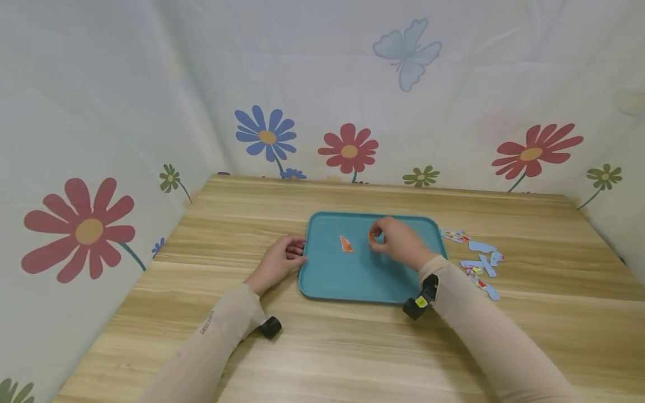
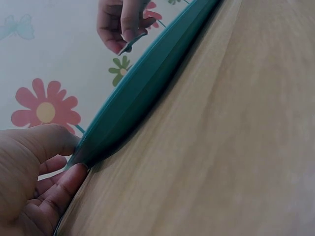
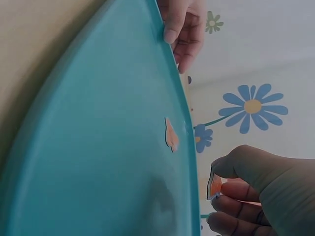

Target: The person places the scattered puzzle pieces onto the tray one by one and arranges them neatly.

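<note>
Apparently mid-placement, the right hand pinches an orange piece that wants lowering, left hand gripping the left edge of the tray.

Left sleeve, lower left of head view: beige, small dark lettering, black rounded unit at cuff. Right sleeve, lower right: same beige; black strap at wrist, black block with yellow sticker.

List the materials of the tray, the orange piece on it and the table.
Tray: probably satin plastic, by its smooth moulded rim. Orange piece: likely printed card, thin and flat; finish unclear. Table: dull wood or laminate, from its visible grain.
</note>
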Tool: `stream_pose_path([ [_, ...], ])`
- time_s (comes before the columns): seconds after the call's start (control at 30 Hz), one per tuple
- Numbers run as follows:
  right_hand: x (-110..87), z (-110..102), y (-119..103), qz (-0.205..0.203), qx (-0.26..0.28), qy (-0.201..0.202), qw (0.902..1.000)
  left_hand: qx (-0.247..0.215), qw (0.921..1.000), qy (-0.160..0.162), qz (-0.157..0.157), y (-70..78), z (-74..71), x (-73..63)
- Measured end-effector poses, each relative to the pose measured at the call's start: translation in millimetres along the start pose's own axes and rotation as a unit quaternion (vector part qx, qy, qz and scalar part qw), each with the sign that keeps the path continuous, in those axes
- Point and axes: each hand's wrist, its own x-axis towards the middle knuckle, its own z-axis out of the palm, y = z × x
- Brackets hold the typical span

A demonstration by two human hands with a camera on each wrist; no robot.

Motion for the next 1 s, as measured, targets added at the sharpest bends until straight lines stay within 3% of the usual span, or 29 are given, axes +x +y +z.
stream_pose_path([
  [0.17,3.3,5.6,-4.7,0.000,0.012,-0.007,0.9999,-0.001,1.0000,0.002,0.001,-0.2,-0.2,-0.4],
  [1.0,15.5,33.4,-7.2,0.002,-0.027,-0.013,0.9996,-0.011,0.9999,0.001,-0.008,2.5,0.3,-1.9],
])
